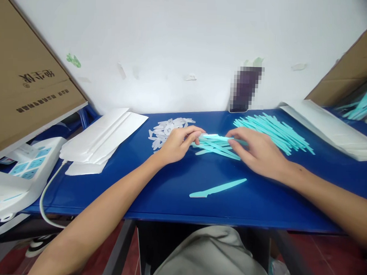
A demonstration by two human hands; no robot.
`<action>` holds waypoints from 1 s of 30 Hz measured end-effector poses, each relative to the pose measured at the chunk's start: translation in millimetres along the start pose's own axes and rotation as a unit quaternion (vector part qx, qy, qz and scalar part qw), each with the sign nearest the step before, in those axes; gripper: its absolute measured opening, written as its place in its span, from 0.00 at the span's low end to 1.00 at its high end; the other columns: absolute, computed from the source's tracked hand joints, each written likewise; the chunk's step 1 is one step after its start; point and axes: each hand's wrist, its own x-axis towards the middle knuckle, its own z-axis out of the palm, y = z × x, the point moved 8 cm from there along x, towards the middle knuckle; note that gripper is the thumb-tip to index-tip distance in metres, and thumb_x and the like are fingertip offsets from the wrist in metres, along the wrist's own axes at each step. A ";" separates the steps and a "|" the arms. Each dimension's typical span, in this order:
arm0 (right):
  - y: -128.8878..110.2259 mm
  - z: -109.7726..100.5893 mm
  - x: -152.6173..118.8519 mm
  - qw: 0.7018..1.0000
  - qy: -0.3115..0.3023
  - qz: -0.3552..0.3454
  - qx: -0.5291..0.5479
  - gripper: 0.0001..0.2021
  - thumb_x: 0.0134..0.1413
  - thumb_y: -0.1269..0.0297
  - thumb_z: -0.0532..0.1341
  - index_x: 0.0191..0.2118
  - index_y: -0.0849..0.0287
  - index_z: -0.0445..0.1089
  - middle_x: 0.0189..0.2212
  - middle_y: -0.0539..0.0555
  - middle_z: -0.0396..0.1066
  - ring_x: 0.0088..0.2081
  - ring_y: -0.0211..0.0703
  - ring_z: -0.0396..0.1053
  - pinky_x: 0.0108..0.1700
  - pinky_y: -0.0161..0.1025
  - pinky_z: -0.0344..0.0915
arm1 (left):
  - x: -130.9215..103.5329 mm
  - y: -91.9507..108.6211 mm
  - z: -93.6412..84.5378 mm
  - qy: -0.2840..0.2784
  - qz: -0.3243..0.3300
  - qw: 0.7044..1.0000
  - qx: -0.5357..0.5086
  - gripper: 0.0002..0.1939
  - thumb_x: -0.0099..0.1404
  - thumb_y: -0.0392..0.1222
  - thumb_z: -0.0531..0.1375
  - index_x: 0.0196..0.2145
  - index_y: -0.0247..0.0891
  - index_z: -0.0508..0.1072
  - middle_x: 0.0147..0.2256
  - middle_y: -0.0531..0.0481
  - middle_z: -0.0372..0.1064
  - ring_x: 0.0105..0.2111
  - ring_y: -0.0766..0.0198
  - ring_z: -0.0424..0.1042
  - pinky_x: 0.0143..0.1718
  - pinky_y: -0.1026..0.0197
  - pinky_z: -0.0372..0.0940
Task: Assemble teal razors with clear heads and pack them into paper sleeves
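My left hand [181, 142] pinches a small clear cap at the left end of a turquoise stick [216, 137]. My right hand [255, 150] holds the same stick near its right end, between thumb and fingers. Under it lies a small heap of turquoise sticks [220, 150] on the blue table [157, 192]. Behind my left hand spreads a pile of clear caps [164, 131]. A larger pile of turquoise sticks [280, 131] lies beyond my right hand. One single turquoise stick [218, 188] rests nearer the table's front edge.
White paper packets [102, 134] and a power strip [34, 168] with a white cable are at the left. A phone [245, 89] leans on the wall. At the right are a white packet [331, 128] and a cardboard box [348, 71]; another box [29, 68] stands left.
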 end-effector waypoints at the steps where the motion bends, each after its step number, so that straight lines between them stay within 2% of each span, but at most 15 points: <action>1: -2.9 0.8 -0.7 1.000 0.003 -0.011 -0.001 0.12 0.70 0.60 0.54 0.47 0.57 0.73 0.39 0.56 0.78 0.35 0.48 0.75 0.36 0.43 0.65 | 0.1 1.5 3.2 -0.005 0.003 1.000 -0.001 0.19 0.80 0.50 0.52 0.47 0.37 0.79 0.32 0.50 0.79 0.32 0.63 0.74 0.36 0.62 0.65; 5: -14.5 -1.0 -4.2 0.999 0.030 -0.037 -0.013 0.12 0.71 0.62 0.54 0.49 0.57 0.72 0.39 0.57 0.77 0.33 0.47 0.74 0.35 0.43 0.65 | 0.9 13.9 14.9 -0.005 0.023 1.000 0.014 0.18 0.81 0.47 0.51 0.47 0.37 0.79 0.35 0.49 0.80 0.36 0.61 0.76 0.43 0.60 0.66; 9: -17.0 1.1 -4.4 0.998 0.023 -0.057 -0.005 0.12 0.72 0.63 0.53 0.51 0.58 0.72 0.40 0.58 0.77 0.35 0.48 0.74 0.37 0.44 0.67 | 2.4 20.9 9.2 -0.010 0.074 0.988 0.137 0.19 0.81 0.48 0.50 0.52 0.37 0.78 0.46 0.45 0.81 0.44 0.57 0.75 0.51 0.55 0.65; 12: -15.8 10.0 -4.4 0.997 -0.014 -0.081 0.004 0.15 0.72 0.66 0.52 0.56 0.60 0.72 0.42 0.60 0.76 0.39 0.51 0.74 0.41 0.46 0.69 | 3.0 4.3 -11.5 -0.016 0.064 0.959 0.274 0.22 0.81 0.45 0.47 0.59 0.34 0.75 0.54 0.39 0.76 0.53 0.50 0.71 0.58 0.47 0.63; 16: -21.6 12.8 -7.1 0.993 -0.045 -0.113 0.014 0.19 0.72 0.66 0.51 0.62 0.60 0.70 0.54 0.65 0.73 0.52 0.56 0.72 0.52 0.51 0.69 | -0.6 -33.5 -34.1 -0.068 -0.040 0.907 0.414 0.22 0.78 0.42 0.48 0.60 0.37 0.76 0.59 0.34 0.70 0.59 0.40 0.64 0.56 0.39 0.64; 18: -32.7 15.1 -11.1 0.983 -0.102 -0.143 0.046 0.18 0.72 0.63 0.54 0.61 0.58 0.72 0.54 0.64 0.74 0.52 0.55 0.72 0.52 0.50 0.68 | -3.9 -41.2 -35.0 -0.095 -0.069 0.892 0.437 0.22 0.78 0.44 0.49 0.58 0.39 0.78 0.61 0.34 0.68 0.61 0.38 0.62 0.56 0.36 0.63; 20: -46.1 21.8 -18.5 0.962 -0.199 -0.167 0.086 0.15 0.70 0.57 0.58 0.55 0.55 0.75 0.47 0.60 0.75 0.46 0.51 0.73 0.48 0.47 0.68 | -5.8 -40.8 -30.9 -0.110 -0.077 0.882 0.451 0.21 0.78 0.45 0.51 0.55 0.39 0.81 0.62 0.34 0.67 0.62 0.36 0.60 0.58 0.33 0.61; 22: -55.4 29.3 -26.4 0.936 -0.292 -0.162 0.111 0.13 0.67 0.53 0.62 0.48 0.54 0.77 0.41 0.56 0.74 0.42 0.48 0.72 0.46 0.45 0.66 | -6.0 -37.0 -24.8 -0.118 -0.073 0.879 0.457 0.20 0.77 0.45 0.52 0.52 0.39 0.83 0.61 0.34 0.67 0.62 0.35 0.60 0.58 0.32 0.60; 24: -59.3 35.2 -31.8 0.917 -0.354 -0.138 0.120 0.13 0.66 0.50 0.63 0.41 0.54 0.76 0.36 0.53 0.72 0.39 0.46 0.69 0.47 0.46 0.63 | -5.0 -33.6 -19.4 -0.123 -0.063 0.882 0.450 0.19 0.77 0.43 0.53 0.52 0.40 0.83 0.60 0.35 0.69 0.61 0.37 0.61 0.58 0.35 0.60; 27: -55.3 40.4 -34.1 0.908 -0.394 -0.089 0.110 0.17 0.66 0.45 0.61 0.37 0.53 0.74 0.29 0.50 0.68 0.35 0.45 0.65 0.47 0.47 0.61 | -3.2 -32.5 -14.3 -0.138 -0.057 0.889 0.433 0.18 0.76 0.41 0.54 0.51 0.41 0.84 0.55 0.39 0.75 0.57 0.41 0.64 0.56 0.39 0.61; 30: -45.7 41.9 -33.6 0.909 -0.401 -0.042 0.107 0.18 0.63 0.42 0.62 0.40 0.51 0.77 0.25 0.51 0.65 0.37 0.48 0.65 0.40 0.43 0.61 | -2.1 -31.7 -10.0 -0.160 -0.053 0.892 0.420 0.18 0.76 0.37 0.54 0.49 0.42 0.83 0.50 0.43 0.79 0.53 0.44 0.67 0.55 0.40 0.60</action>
